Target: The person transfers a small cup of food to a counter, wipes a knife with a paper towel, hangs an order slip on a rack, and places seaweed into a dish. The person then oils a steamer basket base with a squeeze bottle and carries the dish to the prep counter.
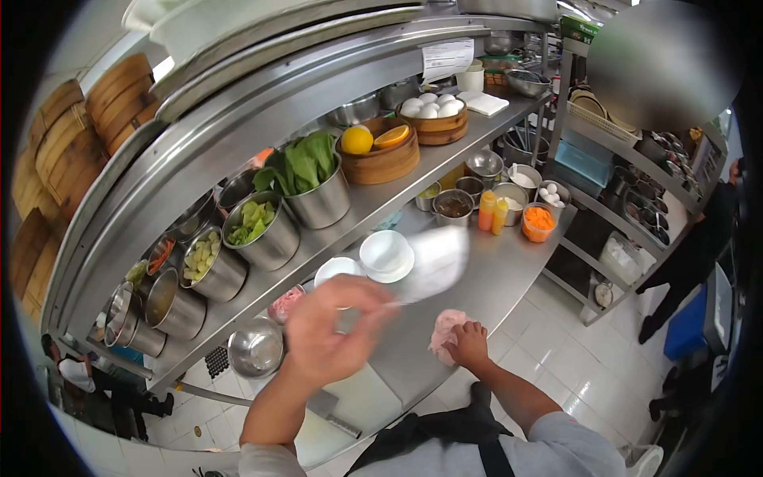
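Steel shelving (318, 78) bears illegible paperwork (447, 60); fingers (469, 335) touch a pink lump (443, 328).

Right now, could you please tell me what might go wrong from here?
The blurred white flat item in the left hand might knock the round white bowl. The crumpled pale-pink mass under the right hand could slip off the nearby edge of the grey metal counter.

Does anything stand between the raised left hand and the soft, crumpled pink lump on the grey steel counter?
Nothing visible does: between the left hand and the pink lump, only grey steel counter shows. The right hand rests on the lump's right side.
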Available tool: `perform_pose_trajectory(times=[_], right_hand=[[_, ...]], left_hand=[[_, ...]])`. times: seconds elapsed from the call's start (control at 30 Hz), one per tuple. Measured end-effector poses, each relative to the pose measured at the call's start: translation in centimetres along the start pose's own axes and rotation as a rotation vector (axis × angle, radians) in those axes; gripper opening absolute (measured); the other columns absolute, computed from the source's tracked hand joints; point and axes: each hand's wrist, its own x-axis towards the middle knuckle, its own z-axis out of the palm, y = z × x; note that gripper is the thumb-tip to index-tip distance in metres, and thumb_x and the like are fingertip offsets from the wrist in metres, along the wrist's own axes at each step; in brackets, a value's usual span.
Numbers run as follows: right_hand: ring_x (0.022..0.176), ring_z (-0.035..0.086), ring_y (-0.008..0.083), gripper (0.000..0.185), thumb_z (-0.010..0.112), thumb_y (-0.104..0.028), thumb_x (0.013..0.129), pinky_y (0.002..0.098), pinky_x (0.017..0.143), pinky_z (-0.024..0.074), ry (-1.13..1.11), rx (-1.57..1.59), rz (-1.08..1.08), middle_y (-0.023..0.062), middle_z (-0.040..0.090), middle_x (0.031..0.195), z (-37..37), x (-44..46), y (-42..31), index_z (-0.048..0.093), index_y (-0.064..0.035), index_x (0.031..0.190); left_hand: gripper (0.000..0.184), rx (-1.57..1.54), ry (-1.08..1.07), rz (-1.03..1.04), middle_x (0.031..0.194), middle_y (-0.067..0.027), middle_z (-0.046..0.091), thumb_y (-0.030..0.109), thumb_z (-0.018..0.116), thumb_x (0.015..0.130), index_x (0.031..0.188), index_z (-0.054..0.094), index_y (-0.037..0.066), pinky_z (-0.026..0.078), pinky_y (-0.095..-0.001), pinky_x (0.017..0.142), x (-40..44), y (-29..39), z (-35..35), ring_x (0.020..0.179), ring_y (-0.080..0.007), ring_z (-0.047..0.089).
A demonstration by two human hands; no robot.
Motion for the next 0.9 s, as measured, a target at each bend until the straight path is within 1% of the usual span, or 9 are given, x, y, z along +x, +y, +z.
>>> perform_pose_trajectory(times=[0.13, 0.2, 0.27, 0.33, 0.43, 0.57, 0.77, 0.83, 0.9], right_hand=[[0.12, 0.051, 0.0399, 0.046, 0.081, -0.04, 0.081, 0.054, 0.102, 0.0385, 0.033, 0.051, -0.09, 0.0151, 0.06, 0.119, -0.7, 1.8, 4.9, 0.07, -0.0129, 0.116], [0.122, 0.05, 0.0401, 0.046, 0.079, -0.038, 0.084, 0.0552, 0.105, 0.0372, 0.06, 0.024, -0.067, 0.0162, 0.058, 0.122, -0.9, 4.0, 8.7, 0.067, -0.0124, 0.12], [0.122, 0.05, 0.0402, 0.046, 0.078, -0.037, 0.084, 0.0551, 0.105, 0.0373, 0.112, -0.005, -0.023, 0.0162, 0.058, 0.122, -1.1, 6.9, 12.2, 0.066, -0.013, 0.121], [0.123, 0.05, 0.0398, 0.045, 0.077, -0.037, 0.085, 0.055, 0.106, 0.037, 0.13, 0.038, 0.002, 0.0157, 0.057, 0.123, -2.0, 9.2, 15.1, 0.065, -0.013, 0.121], [0.124, 0.049, 0.039, 0.044, 0.077, -0.036, 0.084, 0.0546, 0.108, 0.0362, 0.166, 0.087, 0.007, 0.0144, 0.058, 0.123, -2.7, 11.7, 17.1, 0.065, -0.0125, 0.119], [0.122, 0.05, 0.0388, 0.043, 0.078, -0.035, 0.084, 0.055, 0.111, 0.0355, 0.182, 0.117, 0.02, 0.0131, 0.058, 0.12, -2.3, 11.9, 17.7, 0.064, -0.011, 0.117], [0.128, 0.047, 0.0425, 0.046, 0.073, -0.037, 0.088, 0.0574, 0.11, 0.0345, 0.14, 0.26, -0.041, 0.0187, 0.056, 0.125, -3.7, 11.6, 18.2, 0.062, -0.0086, 0.123], [0.129, 0.047, 0.0439, 0.049, 0.071, -0.037, 0.089, 0.0578, 0.111, 0.0343, 0.166, 0.284, -0.073, 0.0206, 0.055, 0.128, -4.0, 11.6, 17.8, 0.061, -0.0071, 0.126], [0.129, 0.047, 0.044, 0.05, 0.071, -0.037, 0.089, 0.0575, 0.112, 0.0338, 0.13, 0.2, -0.024, 0.0203, 0.055, 0.129, -3.4, 11.5, 18.0, 0.061, -0.0067, 0.128]], left_hand=[[0.017, 0.282, -0.22, 0.308, 0.091, -0.0148, 0.074, -0.006, 0.074, 0.089, 0.096, 0.064, 0.006, 0.058, -0.0276, 0.07, 7.8, -0.4, 7.2, 0.075, -0.0172, 0.073], [0.016, 0.297, -0.088, 0.194, 0.091, -0.011, 0.074, -0.003, 0.072, 0.093, 0.098, 0.06, 0.005, 0.057, -0.0269, 0.067, 11.1, -2.6, 10.7, 0.072, -0.0148, 0.071], [0.013, 0.064, 0.179, -0.161, 0.09, -0.0075, 0.072, 0.005, 0.069, 0.099, 0.102, 0.056, 0.006, 0.054, -0.0257, 0.063, 15.6, -5.7, 13.7, 0.07, -0.0132, 0.07], [0.014, -0.124, 0.443, -0.342, 0.091, -0.0057, 0.069, 0.012, 0.064, 0.104, 0.105, 0.052, 0.007, 0.051, -0.0253, 0.058, 19.5, -11.3, 15.0, 0.068, -0.0131, 0.07], [0.015, -0.261, 0.741, -0.456, 0.094, -0.0062, 0.068, 0.015, 0.064, 0.103, 0.108, 0.052, 0.008, 0.049, -0.0241, 0.057, 21.4, -14.1, 17.8, 0.069, -0.0139, 0.071], [0.019, -0.25, 0.89, -0.464, 0.098, -0.0063, 0.069, 0.016, 0.065, 0.102, 0.112, 0.052, 0.007, 0.05, -0.0239, 0.057, 24.3, -14.3, 20.0, 0.071, -0.0145, 0.07], [0.017, -0.365, 0.811, -0.387, 0.092, -0.0086, 0.067, 0.014, 0.067, 0.102, 0.112, 0.055, 0.006, 0.052, -0.0281, 0.054, 28.0, -14.7, 20.8, 0.064, -0.0157, 0.066], [0.034, -0.275, 0.847, -0.516, 0.086, -0.0045, 0.062, 0.024, 0.074, 0.099, 0.118, 0.053, 0.005, 0.05, -0.0269, 0.051, 27.0, -13.1, 21.7, 0.062, -0.0121, 0.063], [0.055, -0.197, 0.638, -0.57, 0.109, -0.0094, 0.063, 0.027, 0.078, 0.095, 0.135, 0.047, 0.005, 0.052, -0.0284, 0.057, 23.9, -12.8, 21.1, 0.071, -0.0135, 0.065]])
